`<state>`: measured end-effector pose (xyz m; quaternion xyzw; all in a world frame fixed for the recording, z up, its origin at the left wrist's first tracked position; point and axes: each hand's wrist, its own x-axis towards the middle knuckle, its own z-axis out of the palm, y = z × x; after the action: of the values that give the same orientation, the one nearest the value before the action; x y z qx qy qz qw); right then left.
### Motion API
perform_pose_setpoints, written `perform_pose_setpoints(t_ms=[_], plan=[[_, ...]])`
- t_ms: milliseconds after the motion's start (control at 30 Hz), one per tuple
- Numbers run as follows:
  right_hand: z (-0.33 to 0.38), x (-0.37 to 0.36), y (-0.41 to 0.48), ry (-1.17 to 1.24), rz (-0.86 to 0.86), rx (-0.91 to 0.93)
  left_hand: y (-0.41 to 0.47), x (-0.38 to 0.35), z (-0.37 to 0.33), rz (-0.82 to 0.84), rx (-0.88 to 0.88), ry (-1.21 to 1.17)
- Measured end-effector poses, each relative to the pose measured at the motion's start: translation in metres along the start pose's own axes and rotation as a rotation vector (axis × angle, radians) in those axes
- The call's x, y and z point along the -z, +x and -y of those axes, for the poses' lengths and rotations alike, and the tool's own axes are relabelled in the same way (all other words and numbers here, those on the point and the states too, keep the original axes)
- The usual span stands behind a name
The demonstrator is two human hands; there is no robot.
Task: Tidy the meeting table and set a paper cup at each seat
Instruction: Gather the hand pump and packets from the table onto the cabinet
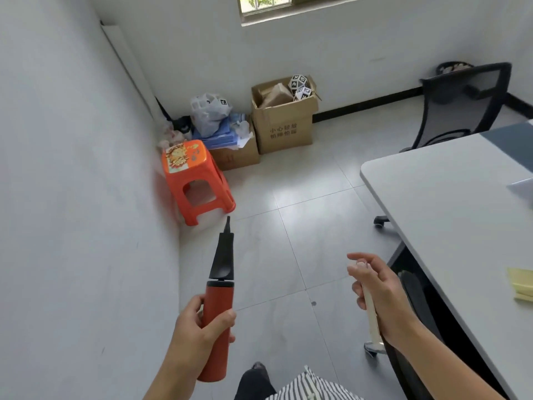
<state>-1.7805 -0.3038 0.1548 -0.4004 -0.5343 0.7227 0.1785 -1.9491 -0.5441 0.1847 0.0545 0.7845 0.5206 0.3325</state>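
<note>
My left hand (199, 327) grips a red hand pump (217, 313) by its barrel, its black nozzle pointing up and away toward the floor corner. My right hand (375, 293) is closed around a thin cream-white stick-like object (372, 319) that runs down past my palm. Both hands hang over the tiled floor, left of the white meeting table (450, 215). No paper cup is visible.
An orange plastic stool (193, 180) stands by the left wall. Behind it are cardboard boxes (284, 122) and a plastic bag (210, 111) in the corner. A black mesh office chair (458, 105) sits at the table's far end. Yellow paper (522, 287) lies on the table's right.
</note>
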Motion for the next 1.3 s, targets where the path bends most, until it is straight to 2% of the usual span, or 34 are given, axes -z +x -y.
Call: perform_pose_setpoints(t_ms=[167,400,633,733,900,1133,1300], plan=[[0.010,0.016,0.061,0.056,-0.191,-0.045,0.102,-0.028,-0.038,0.144,0.019,0.054],[0.040,0.012,0.168,0.099,-0.535,-0.063,0.279,-0.077,-0.121,0.329,-0.073,0.113],[0.101,0.007,0.237,0.192,-0.810,-0.005,0.388,-0.164,-0.240,0.675,-0.139,0.341],[0.099,0.023,0.243,0.248,-0.965,-0.047,0.404,-0.224,-0.271,0.826,-0.172,0.429],[0.098,0.062,0.247,0.448,-1.078,-0.072,0.388,-0.324,-0.291,1.055,-0.189,0.532],[0.113,0.148,0.287,0.418,-1.077,-0.012,0.364,-0.435,-0.303,1.234,-0.006,0.599],[0.125,0.197,0.306,0.470,-1.039,-0.009,0.357,-0.500,-0.297,1.263,-0.031,0.730]])
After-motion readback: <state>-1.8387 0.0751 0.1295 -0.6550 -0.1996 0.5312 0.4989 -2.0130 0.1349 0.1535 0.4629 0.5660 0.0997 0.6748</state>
